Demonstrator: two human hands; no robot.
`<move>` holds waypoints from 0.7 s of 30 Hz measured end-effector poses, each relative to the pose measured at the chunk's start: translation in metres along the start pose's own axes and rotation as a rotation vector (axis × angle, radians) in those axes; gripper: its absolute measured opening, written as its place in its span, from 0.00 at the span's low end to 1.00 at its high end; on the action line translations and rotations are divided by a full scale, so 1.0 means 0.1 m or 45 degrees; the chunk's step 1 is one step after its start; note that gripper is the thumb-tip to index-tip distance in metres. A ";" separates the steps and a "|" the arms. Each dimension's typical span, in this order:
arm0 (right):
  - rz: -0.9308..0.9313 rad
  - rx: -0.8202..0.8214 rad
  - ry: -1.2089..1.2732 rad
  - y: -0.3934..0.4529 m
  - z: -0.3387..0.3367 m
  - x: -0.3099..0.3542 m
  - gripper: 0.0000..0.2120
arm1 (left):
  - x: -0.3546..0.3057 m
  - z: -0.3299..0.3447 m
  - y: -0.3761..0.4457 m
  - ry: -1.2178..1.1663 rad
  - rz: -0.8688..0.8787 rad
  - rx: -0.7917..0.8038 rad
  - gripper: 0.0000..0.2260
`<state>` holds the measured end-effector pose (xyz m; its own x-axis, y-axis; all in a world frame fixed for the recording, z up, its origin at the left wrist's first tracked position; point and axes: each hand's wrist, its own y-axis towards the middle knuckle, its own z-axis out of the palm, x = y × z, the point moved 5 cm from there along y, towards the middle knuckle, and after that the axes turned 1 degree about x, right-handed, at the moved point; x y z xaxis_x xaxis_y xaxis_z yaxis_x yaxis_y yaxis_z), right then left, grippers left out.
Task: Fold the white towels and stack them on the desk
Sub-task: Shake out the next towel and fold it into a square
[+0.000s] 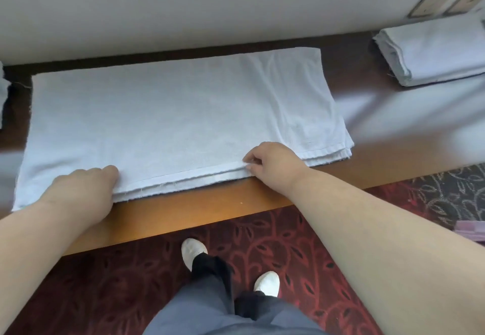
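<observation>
White towel (168, 114), soft woven cloth, folded into a long layered rectangle, lies flat on glossy brown wooden desk (183, 211). Both hands at its near hem: left hand (86, 190) grips the layers, right hand (270, 161) pinches the edge. Folded towel stack (433, 51) far right.

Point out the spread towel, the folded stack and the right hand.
spread towel (162, 114), head view, flat middle.
folded stack (435, 51), head view, top face.
right hand (273, 161), head view, back of hand.
</observation>
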<state>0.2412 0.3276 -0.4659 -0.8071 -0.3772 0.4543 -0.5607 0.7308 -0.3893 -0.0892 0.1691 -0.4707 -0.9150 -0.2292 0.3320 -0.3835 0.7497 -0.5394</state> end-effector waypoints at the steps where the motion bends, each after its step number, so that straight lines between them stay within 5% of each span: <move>1: 0.009 0.047 0.054 -0.02 -0.01 0.00 0.10 | -0.04 -0.09 -0.04 0.048 -0.013 0.065 0.04; 5: 0.073 -0.230 0.294 -0.09 -0.27 -0.15 0.12 | -0.52 -0.63 -0.04 0.057 0.022 0.157 0.07; 7: 0.073 -0.402 0.226 -0.10 -0.35 -0.27 0.17 | -1.04 -0.99 0.08 -0.256 0.200 -0.094 0.11; 10: 0.058 -0.244 -0.077 -0.02 -0.20 -0.45 0.25 | -1.81 -1.45 0.23 -0.601 0.530 -0.552 0.18; 13: 0.203 -0.141 -0.303 0.03 -0.14 -0.84 0.35 | -2.13 -1.32 0.53 -0.427 0.619 -0.484 0.26; 17: 0.426 -0.353 -0.143 0.08 -0.24 -0.94 0.37 | -2.10 -1.01 0.72 -0.275 0.646 -0.528 0.29; 21: 0.162 -0.466 -0.136 0.68 -0.30 -0.27 0.26 | -2.17 -1.03 0.75 -0.247 0.670 -0.549 0.29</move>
<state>0.2307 0.4046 -0.4808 -0.8913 -0.3133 0.3276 -0.3675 0.9226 -0.1176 0.0931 0.3390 -0.5032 -0.9864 0.1551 -0.0539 0.1633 0.9612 -0.2222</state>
